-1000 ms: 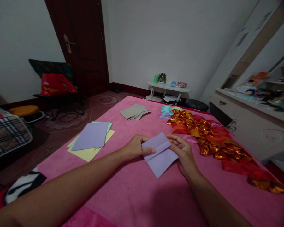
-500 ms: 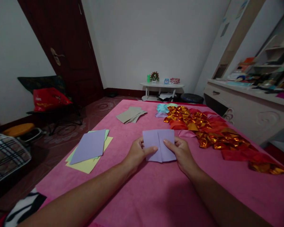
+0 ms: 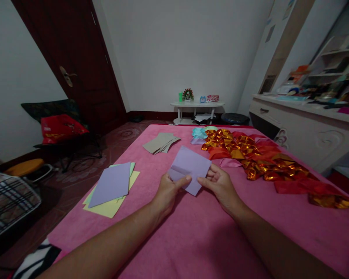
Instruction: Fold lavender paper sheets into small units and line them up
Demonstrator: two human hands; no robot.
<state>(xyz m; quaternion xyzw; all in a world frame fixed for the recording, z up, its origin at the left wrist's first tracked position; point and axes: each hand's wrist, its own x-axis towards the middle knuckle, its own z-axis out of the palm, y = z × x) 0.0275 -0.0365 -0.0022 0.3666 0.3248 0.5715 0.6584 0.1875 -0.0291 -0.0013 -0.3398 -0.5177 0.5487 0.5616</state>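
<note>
Side-table trinkets [image 3: 203,99], probably too small.

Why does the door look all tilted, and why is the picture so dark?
Head view: the wide lens bends the edges, so the door leans; the light is dim; the gold foil glints; the purple paper in the left hand and right hand looks sharp.

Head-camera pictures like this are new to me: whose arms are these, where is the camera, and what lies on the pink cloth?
The camera sits on a person's head and looks forward and down, so both bare arms are that person's own. The left hand and right hand pinch a creased lilac sheet between them, over the pink cloth. On the cloth lie a paper stack in lilac, green and yellow, some grey cards and a heap of red and gold foil.
</note>
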